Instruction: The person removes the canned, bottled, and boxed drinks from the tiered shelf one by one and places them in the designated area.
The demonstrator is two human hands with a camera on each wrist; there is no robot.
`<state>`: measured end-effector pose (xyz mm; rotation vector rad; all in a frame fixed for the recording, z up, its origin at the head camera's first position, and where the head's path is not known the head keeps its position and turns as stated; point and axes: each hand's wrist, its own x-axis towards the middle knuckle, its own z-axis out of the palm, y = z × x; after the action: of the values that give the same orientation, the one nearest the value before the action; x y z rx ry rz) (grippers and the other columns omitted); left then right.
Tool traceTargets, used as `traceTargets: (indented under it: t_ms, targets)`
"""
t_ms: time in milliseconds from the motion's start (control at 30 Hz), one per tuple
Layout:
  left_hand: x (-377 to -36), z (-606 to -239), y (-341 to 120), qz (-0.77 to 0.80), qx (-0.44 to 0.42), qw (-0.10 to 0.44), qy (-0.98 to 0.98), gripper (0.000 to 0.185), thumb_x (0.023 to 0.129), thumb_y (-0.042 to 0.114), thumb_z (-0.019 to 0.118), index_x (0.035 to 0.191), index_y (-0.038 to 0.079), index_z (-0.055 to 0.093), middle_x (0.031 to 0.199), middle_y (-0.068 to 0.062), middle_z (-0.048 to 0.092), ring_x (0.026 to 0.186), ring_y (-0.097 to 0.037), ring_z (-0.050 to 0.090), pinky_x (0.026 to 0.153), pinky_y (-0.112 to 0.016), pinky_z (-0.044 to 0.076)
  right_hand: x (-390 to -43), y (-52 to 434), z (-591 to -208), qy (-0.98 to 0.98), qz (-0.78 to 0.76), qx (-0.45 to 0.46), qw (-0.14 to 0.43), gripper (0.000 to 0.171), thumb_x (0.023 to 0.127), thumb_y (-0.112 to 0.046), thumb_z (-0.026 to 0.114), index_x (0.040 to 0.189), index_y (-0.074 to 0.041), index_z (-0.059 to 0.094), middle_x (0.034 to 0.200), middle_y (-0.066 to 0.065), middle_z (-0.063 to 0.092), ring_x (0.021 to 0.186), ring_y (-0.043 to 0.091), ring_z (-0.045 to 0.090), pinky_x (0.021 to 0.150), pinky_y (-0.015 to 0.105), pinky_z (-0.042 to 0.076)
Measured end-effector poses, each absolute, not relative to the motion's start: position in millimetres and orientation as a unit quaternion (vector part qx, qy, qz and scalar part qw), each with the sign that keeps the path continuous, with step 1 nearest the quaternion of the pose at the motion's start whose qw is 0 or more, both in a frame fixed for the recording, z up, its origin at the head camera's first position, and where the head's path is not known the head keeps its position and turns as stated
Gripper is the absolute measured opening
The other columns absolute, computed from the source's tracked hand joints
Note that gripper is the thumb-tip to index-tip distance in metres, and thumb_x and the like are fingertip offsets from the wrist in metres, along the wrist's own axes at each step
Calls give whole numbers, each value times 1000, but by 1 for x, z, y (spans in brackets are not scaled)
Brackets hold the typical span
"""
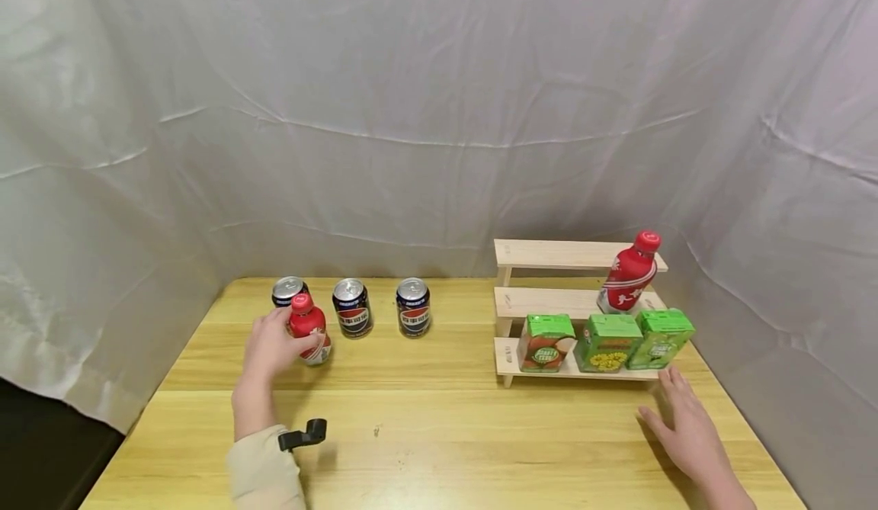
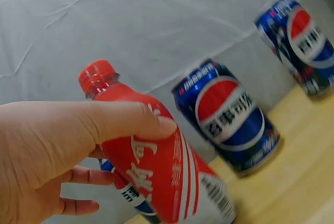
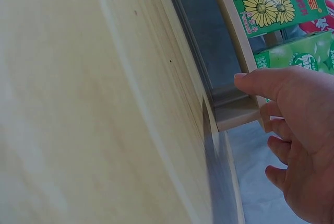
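My left hand (image 1: 270,348) grips a red plastic bottle (image 1: 309,324) with a red cap at the left of the table. In the left wrist view the thumb lies across the front of the bottle (image 2: 136,167), with fingers behind it. The bottle stands in front of a dark blue Pepsi can (image 1: 285,290), partly hiding it. My right hand (image 1: 689,428) is at the front right corner of the wooden tiered shelf (image 1: 506,357), fingers loosely extended and holding nothing. In the right wrist view its thumb overlaps the shelf's end, beside a green drink carton (image 3: 284,51).
Two more Pepsi cans, one in the middle (image 1: 353,309) and one farther right (image 1: 413,308), stand upright. On the bottom tier sit a red-green carton (image 1: 546,344), a flower-print carton (image 1: 607,344) and a light green carton (image 1: 660,340). Another red bottle (image 1: 628,275) stands behind them. Grey cloth (image 1: 439,152) surrounds the table.
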<state>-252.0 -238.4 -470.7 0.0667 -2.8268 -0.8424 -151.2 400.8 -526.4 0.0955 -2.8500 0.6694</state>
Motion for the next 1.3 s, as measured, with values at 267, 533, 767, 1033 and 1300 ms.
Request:
traceTargets:
  t_ms: [267, 533, 767, 1033, 1300]
  targets:
    - [-252, -471, -250, -209, -5, 82, -974, 82, 80, 53, 71, 136, -3, 49, 141, -28, 47, 120, -46, 42, 92, -67, 37, -151, 401, -527, -968, 230, 34, 100, 78, 98, -29, 57, 151, 9, 14, 158, 31, 1, 145, 52, 2, 114, 67, 5]
    - [-254, -473, -252, -164, -14, 89, -982, 86, 80, 63, 66, 136, 0, 49, 138, -26, 50, 119, -44, 43, 93, -71, 34, -150, 403, -529, -968, 231, 26, 90, 80, 98, -33, 56, 151, 9, 13, 157, 34, 4, 143, 55, 6, 112, 68, 7]
    - [-255, -476, -256, -109, -28, 105, -988, 86, 81, 67, 62, 132, -1, 50, 131, -25, 53, 117, -44, 45, 93, -70, 34, -151, 403, -530, -968, 231, 27, 92, 80, 98, -32, 57, 151, 9, 14, 157, 35, 6, 143, 55, 8, 112, 69, 9]
    - [-247, -472, -261, -75, -30, 122, -989, 96, 77, 80, 54, 133, 3, 51, 128, -25, 55, 117, -43, 46, 90, -67, 35, -152, 401, -526, -969, 231, 27, 86, 81, 98, -33, 57, 152, 8, 12, 158, 32, 2, 143, 55, 7, 111, 69, 9]
    - [-234, -452, -261, -52, -48, 173, -982, 78, 79, 71, 61, 126, 8, 60, 122, -20, 60, 114, -40, 48, 86, -61, 36, -152, 402, -524, -969, 226, 31, 91, 80, 97, -30, 59, 151, 9, 14, 157, 34, 3, 144, 54, 6, 111, 69, 10]
